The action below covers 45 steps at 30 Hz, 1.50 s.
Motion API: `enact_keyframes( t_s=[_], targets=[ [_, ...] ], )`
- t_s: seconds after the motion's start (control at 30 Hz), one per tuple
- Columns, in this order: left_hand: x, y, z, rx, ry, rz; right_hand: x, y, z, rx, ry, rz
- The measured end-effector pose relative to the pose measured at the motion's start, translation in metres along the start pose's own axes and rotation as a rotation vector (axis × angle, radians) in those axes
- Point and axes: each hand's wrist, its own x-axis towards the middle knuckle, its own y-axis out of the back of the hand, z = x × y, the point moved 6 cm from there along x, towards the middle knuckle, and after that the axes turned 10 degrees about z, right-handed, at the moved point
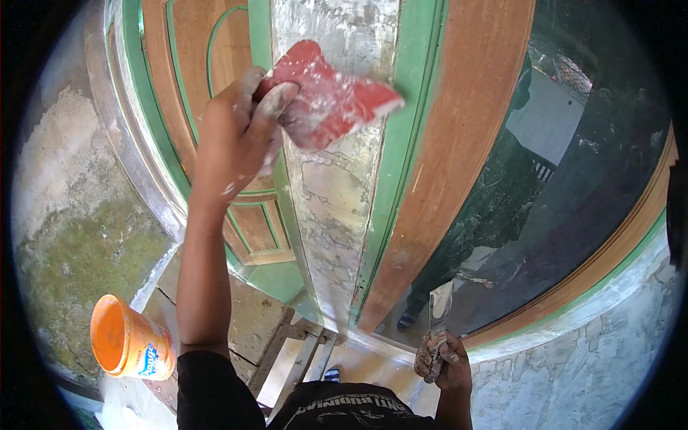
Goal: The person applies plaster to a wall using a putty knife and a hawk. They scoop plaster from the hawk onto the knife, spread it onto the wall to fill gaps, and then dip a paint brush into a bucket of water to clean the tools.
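Raised in front of the plaster strip (333, 190) between two green frames, my left hand (240, 129) grips a red flexible spreader (315, 89). White putty smears the spreader, and its far edge is slightly blurred. White also coats my left thumb and fingers. Low on the right, my right hand (450, 362) is closed around the handle of a putty knife (441, 304). Its blade points upward with a lump of whitish putty on it. The strip is patchy, whiter at the top and cracked or stained lower down. Whether the spreader touches it, I cannot tell.
A wooden door (229, 43) with green trim is on the left. To the right, a brown wooden frame (459, 143) borders a dark reflective window (573, 186). An orange bucket (147, 347) stands at lower left. Wooden planks (261, 326) lie below the door.
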Motion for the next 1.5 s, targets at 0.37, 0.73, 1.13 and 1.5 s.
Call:
enact_keyframes(
  t_s=[0.37,0.73,1.13,1.5],
  targets=[
    [0.007,-0.044,-0.04,-1.131,0.479,0.124,-0.003,-0.007,-0.001,-0.047,-0.043,0.004],
    [0.01,-0.06,-0.062,-1.299,0.52,0.433,-0.016,0.002,-0.012,-0.016,0.053,0.053],
    [0.008,-0.073,-0.074,-1.39,0.583,0.663,-0.02,0.005,-0.017,-0.046,0.042,0.06],
    [0.006,-0.079,-0.055,-1.156,0.522,0.637,-0.017,0.011,-0.017,-0.021,0.018,0.042]
  ],
)
